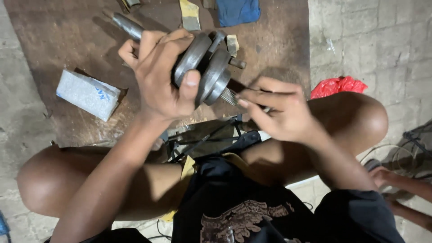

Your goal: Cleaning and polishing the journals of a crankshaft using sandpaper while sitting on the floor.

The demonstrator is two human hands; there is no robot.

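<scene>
My left hand (163,74) grips a grey metal crankshaft (208,67) by its round webs, held up over a brown board (67,31). One shaft end (127,25) points up and left past my fingers. The splined end (228,95) points down and right. My right hand (275,108) pinches that splined end with fingertips closed on it; whether it also holds a small tool is hidden. Both knees frame the view below.
A white wrapped box (87,93) lies on the board at left. Blue cloth (237,11) and sandpaper pieces (190,15) lie at the top. A red plastic bag (337,85) sits on the concrete at right. Another person's hand (389,176) shows at the lower right.
</scene>
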